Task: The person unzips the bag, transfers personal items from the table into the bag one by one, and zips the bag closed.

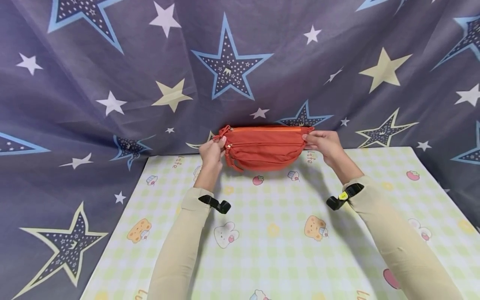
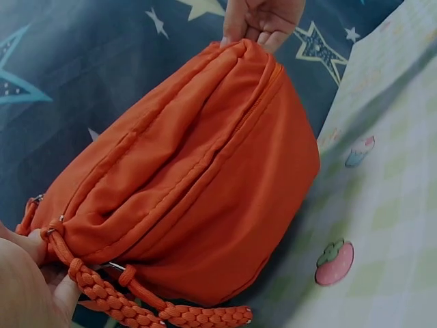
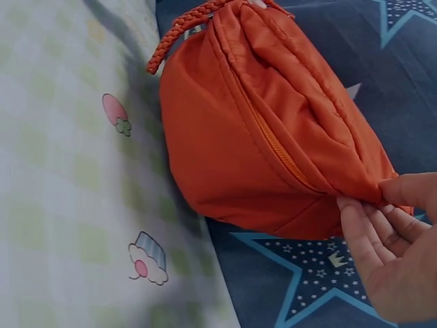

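An orange-red waist bag with zippers and braided pulls hangs between both hands near the back edge of the table. My left hand pinches its left end, beside the zipper pulls. At the opposite end, my right hand pinches the corner between thumb and fingers, which the right wrist view shows close up. The bag's top zipper looks closed, and its rounded lower side faces me. What lies behind the bag is hidden.
A table wears a pale green checked cloth printed with small cartoon animals and fruit. Behind it hangs a dark blue-grey curtain with stars, which also runs down both sides. Black straps with small cameras circle both sleeved wrists.
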### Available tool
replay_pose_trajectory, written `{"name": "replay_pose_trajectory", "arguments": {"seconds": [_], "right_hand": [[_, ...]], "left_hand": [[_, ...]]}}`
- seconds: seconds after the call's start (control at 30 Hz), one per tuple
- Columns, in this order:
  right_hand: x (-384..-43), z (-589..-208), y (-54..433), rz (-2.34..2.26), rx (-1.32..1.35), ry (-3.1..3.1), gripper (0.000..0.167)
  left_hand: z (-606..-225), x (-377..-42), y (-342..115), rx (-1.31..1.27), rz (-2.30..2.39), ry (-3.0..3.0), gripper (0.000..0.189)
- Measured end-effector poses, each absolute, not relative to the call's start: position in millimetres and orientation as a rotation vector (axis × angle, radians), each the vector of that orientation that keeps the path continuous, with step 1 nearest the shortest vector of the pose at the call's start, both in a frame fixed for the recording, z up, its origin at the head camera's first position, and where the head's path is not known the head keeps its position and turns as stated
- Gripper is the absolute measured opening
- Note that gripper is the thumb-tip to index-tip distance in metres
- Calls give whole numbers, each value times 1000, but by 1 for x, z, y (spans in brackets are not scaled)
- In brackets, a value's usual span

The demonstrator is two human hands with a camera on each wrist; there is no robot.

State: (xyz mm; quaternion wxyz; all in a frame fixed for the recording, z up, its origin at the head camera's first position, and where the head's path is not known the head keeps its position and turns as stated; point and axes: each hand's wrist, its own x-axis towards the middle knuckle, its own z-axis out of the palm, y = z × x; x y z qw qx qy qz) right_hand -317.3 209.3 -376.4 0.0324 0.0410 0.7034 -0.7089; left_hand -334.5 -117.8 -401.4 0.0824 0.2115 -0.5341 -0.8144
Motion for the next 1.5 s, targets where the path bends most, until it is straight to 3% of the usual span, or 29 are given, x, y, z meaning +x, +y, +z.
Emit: {"name": "replay_pose_trajectory", "arguments": {"seconds": [0.5, 0.77, 1.03, 1.5], "right_hand": [[-319, -395, 186, -2176, 161, 2131, 16], [-316, -394, 191, -2226, 203, 2042, 6], [-317, -376, 196, -2185, 241, 2088, 38], [-323, -408, 179, -2042, 267, 2059, 48]], "left_hand": [[-424, -337, -140, 646, -2399, -1552, 7], [-433, -337, -140, 687, -2399, -1553, 22], [-439, -339, -149, 749, -2386, -1583, 25], [-439, -339, -173, 597, -2404, -1931, 33]]}}
